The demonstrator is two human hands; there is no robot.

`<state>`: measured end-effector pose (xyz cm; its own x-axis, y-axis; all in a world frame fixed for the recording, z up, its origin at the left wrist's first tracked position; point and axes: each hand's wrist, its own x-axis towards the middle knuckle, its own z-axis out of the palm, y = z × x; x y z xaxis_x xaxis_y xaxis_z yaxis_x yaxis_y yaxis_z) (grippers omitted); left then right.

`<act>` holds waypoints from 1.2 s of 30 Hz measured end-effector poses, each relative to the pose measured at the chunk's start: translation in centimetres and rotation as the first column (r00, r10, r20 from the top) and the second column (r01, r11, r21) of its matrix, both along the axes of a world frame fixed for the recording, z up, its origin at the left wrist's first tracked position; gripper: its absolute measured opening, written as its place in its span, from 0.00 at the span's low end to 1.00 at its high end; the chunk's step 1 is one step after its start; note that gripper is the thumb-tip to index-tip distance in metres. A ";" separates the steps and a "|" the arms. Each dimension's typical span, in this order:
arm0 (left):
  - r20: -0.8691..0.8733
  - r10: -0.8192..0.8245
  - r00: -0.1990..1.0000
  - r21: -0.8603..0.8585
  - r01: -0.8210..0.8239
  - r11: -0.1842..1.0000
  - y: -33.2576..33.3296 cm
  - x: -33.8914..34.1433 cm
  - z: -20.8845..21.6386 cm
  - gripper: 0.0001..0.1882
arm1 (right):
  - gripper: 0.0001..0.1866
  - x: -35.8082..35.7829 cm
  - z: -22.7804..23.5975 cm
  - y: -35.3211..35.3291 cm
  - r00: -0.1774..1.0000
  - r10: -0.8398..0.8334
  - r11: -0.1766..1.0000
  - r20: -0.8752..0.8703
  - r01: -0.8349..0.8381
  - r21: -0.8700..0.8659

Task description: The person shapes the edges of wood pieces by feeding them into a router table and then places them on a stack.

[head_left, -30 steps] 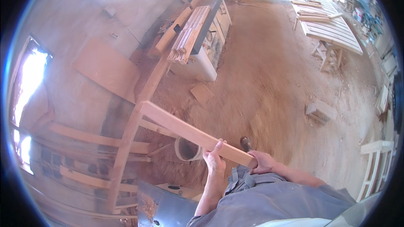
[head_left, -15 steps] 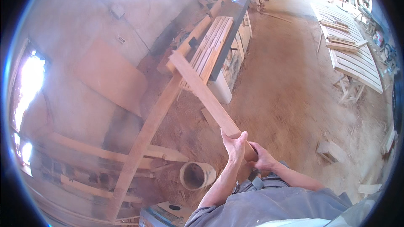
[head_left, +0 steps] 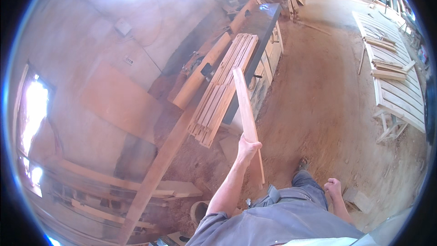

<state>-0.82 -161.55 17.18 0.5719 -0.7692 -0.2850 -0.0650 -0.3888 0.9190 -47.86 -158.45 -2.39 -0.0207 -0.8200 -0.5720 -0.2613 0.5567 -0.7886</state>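
Observation:
Gripped in my left hand point(head_left: 249, 148) is a wooden board point(head_left: 245, 102), which slants up and away in front of me while its near end hangs below the hand. The board's far end overlaps the edge of a stack of long wooden strips point(head_left: 223, 89) in this view; I cannot tell whether they touch. Those strips lie on a long machine with a dark flat top point(head_left: 267, 16) and a yellow-orange fence point(head_left: 205, 70). My right hand point(head_left: 333, 187) hangs out to the right, fingers curled into a loose fist, with nothing visible in it.
A long timber point(head_left: 152, 173) runs from the machine toward the lower left. Beside it stand a pale bucket point(head_left: 199, 212) and stacked boards point(head_left: 114, 175) along the wall. A slatted panel point(head_left: 400, 93) on trestles is at right. A wooden block point(head_left: 357, 199) lies on the dusty floor.
My right hand has let go of the board and swung out to the right. My left hand keeps hold of the board, now turned more upright in view. The machine appears closer.

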 end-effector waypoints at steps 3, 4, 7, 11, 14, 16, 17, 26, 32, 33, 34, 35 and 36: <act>-0.012 -0.037 0.999 -0.005 0.037 0.999 -6.9 2.4 -0.4 0.33 | 0.17 -0.2 -0.6 -6.4 0.999 0.009 0.998 -0.034 -0.011 -0.062; -0.001 -0.057 0.998 0.002 0.057 0.998 -9.0 3.5 -0.6 0.33 | 0.18 -0.7 -1.1 -8.2 0.999 0.023 0.996 0.026 -0.021 -0.091; 0.005 -0.134 0.991 0.022 0.134 0.991 -16.0 3.3 3.5 0.31 | 0.19 -3.1 -0.4 -13.8 0.998 0.053 0.976 -0.037 -0.060 -0.210; 0.076 -0.135 0.988 0.056 0.131 0.990 -23.1 8.1 3.3 0.31 | 0.20 -3.7 0.5 -18.3 0.980 0.005 0.971 -0.197 -0.052 -0.233; 0.118 -0.161 0.980 0.107 0.148 0.983 -29.3 11.3 3.0 0.32 | 0.18 -6.9 -2.5 -18.8 0.983 -0.060 0.969 -0.176 0.016 -0.246; 0.135 -0.155 0.979 0.138 0.136 0.981 -31.4 14.3 2.3 0.31 | 0.14 -6.0 -2.1 -17.5 0.966 -0.104 0.982 -0.238 0.061 -0.181; 0.118 -0.129 0.985 0.142 0.112 0.984 -32.9 14.5 2.7 0.30 | 0.12 -6.3 -2.3 -17.0 0.939 -0.041 0.981 -0.341 -0.027 -0.194; 0.343 -0.284 0.895 0.326 0.170 0.930 -44.9 26.8 0.3 0.34 | 0.13 1.5 -5.9 -22.9 0.892 -0.013 0.982 -0.451 -0.073 -0.174; 0.359 -0.453 0.816 0.601 0.170 0.781 -48.5 38.9 -3.8 0.40 | 0.14 15.7 2.0 -38.7 0.891 0.219 0.948 -0.397 -0.290 -0.129; 0.339 -0.448 0.827 0.605 0.173 0.777 -49.4 39.1 -3.2 0.40 | 0.16 16.9 2.1 -41.5 0.897 0.195 0.946 -0.397 -0.279 -0.166; 0.403 -0.407 0.820 0.514 0.166 0.842 -49.8 39.4 -3.4 0.39 | 0.18 18.4 1.8 -44.6 0.905 0.175 0.940 -0.387 -0.271 -0.209; 0.457 -0.362 0.813 0.427 0.156 0.891 -49.1 39.0 -3.5 0.38 | 0.19 20.5 2.7 -47.1 0.905 0.187 0.922 -0.381 -0.295 -0.249; 0.495 -0.371 0.786 0.435 0.145 0.889 -49.5 38.8 -3.4 0.36 | 0.20 22.5 3.7 -49.6 0.905 0.198 0.903 -0.376 -0.318 -0.290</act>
